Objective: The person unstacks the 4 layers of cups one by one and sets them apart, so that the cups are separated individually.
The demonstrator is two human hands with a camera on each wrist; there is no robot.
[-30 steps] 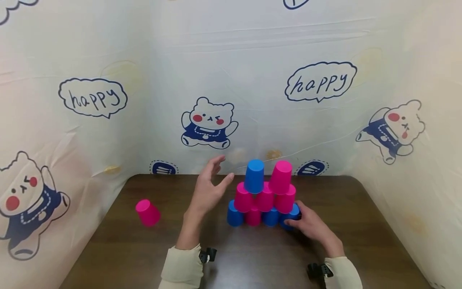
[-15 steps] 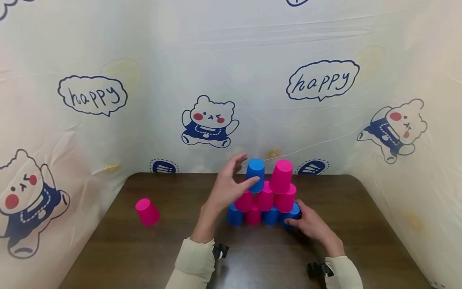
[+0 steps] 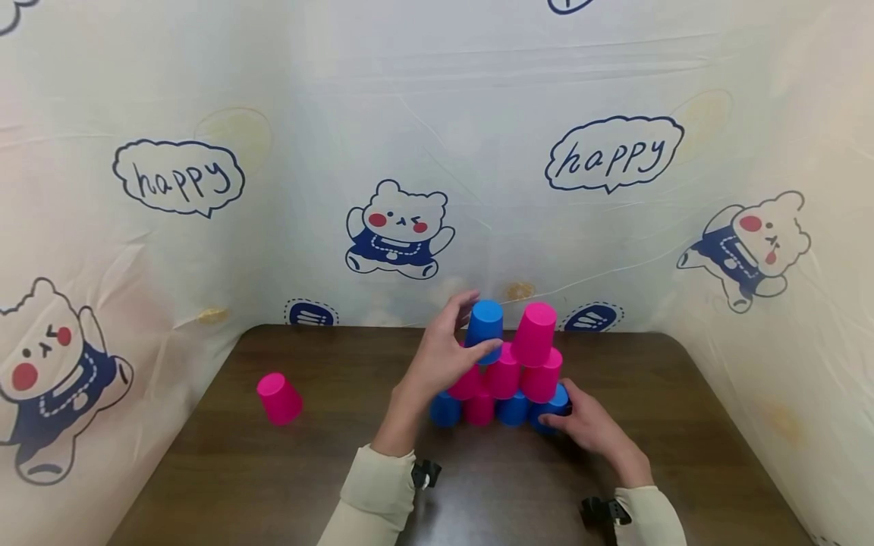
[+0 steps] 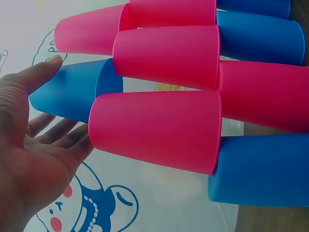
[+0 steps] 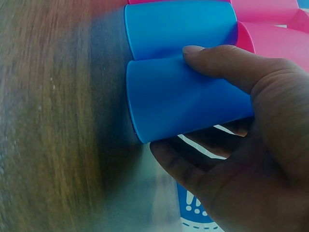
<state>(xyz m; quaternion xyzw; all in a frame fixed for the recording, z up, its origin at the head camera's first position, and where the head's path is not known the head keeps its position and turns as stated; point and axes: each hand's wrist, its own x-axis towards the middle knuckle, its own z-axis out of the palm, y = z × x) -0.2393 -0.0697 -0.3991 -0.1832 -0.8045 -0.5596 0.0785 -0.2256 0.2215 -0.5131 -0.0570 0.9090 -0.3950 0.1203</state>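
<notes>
Pink and blue cups stand upside down in a tiered stack. On its top tier are a blue cup [image 3: 485,320] at left and a pink cup [image 3: 536,335] at right. My left hand [image 3: 440,360] holds that blue cup, thumb in front and fingers behind it. Three pink cups, among them the middle one [image 3: 503,375], form the tier below. My right hand [image 3: 592,425] grips the rightmost blue cup [image 5: 183,101] of the bottom row, its thumb across the front and fingers round the far side. Part of the stack's left side is hidden by my left hand.
A lone pink cup [image 3: 280,400] stands upside down on the left of the brown wooden table [image 3: 239,478]. A pale printed curtain [image 3: 492,114] encloses the table at the back and both sides.
My left hand has moved right from beside the stack to the top blue cup, its thumb now over the cup's front. The right hand has stayed on the bottom blue cup.
</notes>
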